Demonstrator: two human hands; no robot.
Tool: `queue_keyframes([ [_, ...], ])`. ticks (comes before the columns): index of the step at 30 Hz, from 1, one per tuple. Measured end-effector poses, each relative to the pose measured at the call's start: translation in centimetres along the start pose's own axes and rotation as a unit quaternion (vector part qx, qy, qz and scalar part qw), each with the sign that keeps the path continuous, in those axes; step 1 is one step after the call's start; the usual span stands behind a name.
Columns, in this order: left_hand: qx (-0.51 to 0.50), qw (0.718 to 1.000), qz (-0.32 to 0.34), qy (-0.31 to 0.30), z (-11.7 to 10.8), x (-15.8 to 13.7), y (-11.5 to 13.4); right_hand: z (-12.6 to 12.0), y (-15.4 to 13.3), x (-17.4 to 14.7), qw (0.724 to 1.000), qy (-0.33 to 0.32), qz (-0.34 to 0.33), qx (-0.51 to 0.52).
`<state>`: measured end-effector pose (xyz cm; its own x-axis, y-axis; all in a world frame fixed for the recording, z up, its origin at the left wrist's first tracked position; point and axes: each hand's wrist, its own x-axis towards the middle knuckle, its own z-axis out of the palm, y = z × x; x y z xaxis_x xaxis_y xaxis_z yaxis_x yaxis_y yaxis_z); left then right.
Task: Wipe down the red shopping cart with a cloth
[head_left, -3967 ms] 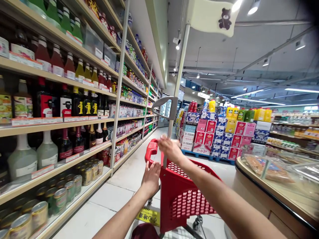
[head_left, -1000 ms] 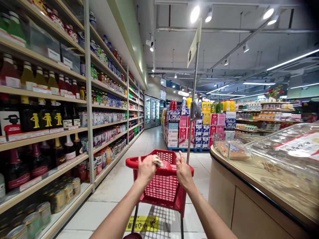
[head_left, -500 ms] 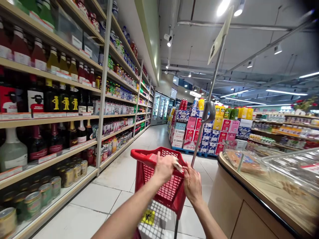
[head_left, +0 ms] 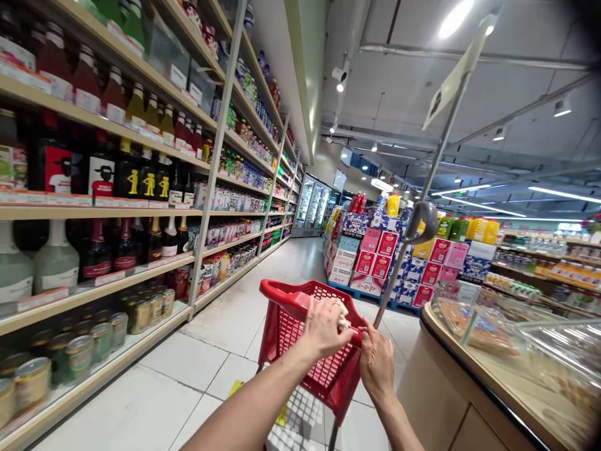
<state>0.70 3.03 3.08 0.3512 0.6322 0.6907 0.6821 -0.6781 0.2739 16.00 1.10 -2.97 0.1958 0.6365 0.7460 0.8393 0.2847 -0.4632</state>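
Observation:
A red plastic shopping cart (head_left: 287, 326) with a lattice basket stands in front of me. My left hand (head_left: 325, 327) is closed over its handlebar, near the right half. A small crumpled whitish thing (head_left: 342, 314) shows at the fingers of that hand; I cannot make out what it is. My right hand (head_left: 377, 357) is closed around the right end of the handle, beside the foot of a tilted metal pole (head_left: 394, 275). The pole carries a grey hook-like holder (head_left: 425, 222) and a pale sign (head_left: 453, 81). Parts of the handle are hidden under my hands.
Shelves (head_left: 107, 210) of bottles and cans line the left side. A rounded counter (head_left: 422, 376) with clear-covered food trays (head_left: 483, 329) stands close on the right. Stacked drink cartons (head_left: 370, 263) stand ahead. The tiled aisle (head_left: 286, 266) runs toward glass-door fridges (head_left: 312, 203).
The view has turned a little left, so the cart, pole and shelves sit further right. My left hand lies flatter over the handle. Both hands stay at the cart.

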Motion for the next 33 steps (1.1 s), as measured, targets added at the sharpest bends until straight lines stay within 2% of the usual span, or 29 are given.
queue_keyframes([
  [2, 0.001, 1.000, -0.025, 0.010, 0.0, 0.4, -0.1, -0.2, 0.7, -0.1, 1.000, 0.002, -0.006, 0.005],
  [7, 0.036, 0.985, -0.162, 0.050, -2.5, 0.6, -4.1, -0.5, 1.2, 0.2, 1.000, 0.008, 0.009, 0.005],
  [9, 0.034, 0.991, -0.125, 0.042, -1.8, 0.4, -3.5, -0.5, 0.8, 0.5, 1.000, -0.003, 0.020, -0.018],
  [12, 0.009, 1.000, 0.016, 0.018, 0.3, 0.0, -1.1, -0.7, 0.4, 0.8, 0.999, -0.017, 0.021, -0.034],
  [14, 0.005, 0.998, 0.060, 0.014, 0.7, 0.0, -0.7, -0.9, 0.3, 0.8, 0.999, -0.014, 0.025, -0.031],
  [19, 0.042, 0.995, -0.062, 0.066, -1.4, 0.5, -3.0, -1.2, -0.2, 0.6, 0.999, -0.002, 0.005, -0.045],
  [20, 0.041, 0.995, -0.058, 0.063, -1.4, 0.5, -2.8, -1.1, -0.3, 0.5, 0.999, 0.002, 0.000, -0.049],
  [24, 0.001, 0.998, 0.061, 0.006, 0.0, 0.5, -0.9, -1.0, -0.4, 0.2, 0.998, 0.017, -0.012, -0.067],
  [25, -0.007, 0.997, 0.075, -0.005, 0.1, 0.6, -0.9, -1.0, -0.4, 0.1, 0.997, 0.019, -0.016, -0.073],
  [26, -0.009, 0.998, 0.061, -0.006, 0.0, 0.7, -1.2, -1.1, -0.3, 0.1, 0.996, 0.020, -0.019, -0.080],
  [30, 0.014, 0.995, -0.094, 0.036, -1.0, 1.1, -3.0, -1.1, -0.6, 0.2, 0.994, 0.026, -0.031, -0.097],
  [31, 0.014, 0.995, -0.096, 0.037, -0.9, 1.1, -2.8, -1.1, -0.7, 0.2, 0.994, 0.027, -0.036, -0.098],
  [33, -0.001, 1.000, -0.027, 0.015, -0.2, 1.0, -1.8, -0.9, -0.9, 0.3, 0.994, 0.035, -0.047, -0.097],
])
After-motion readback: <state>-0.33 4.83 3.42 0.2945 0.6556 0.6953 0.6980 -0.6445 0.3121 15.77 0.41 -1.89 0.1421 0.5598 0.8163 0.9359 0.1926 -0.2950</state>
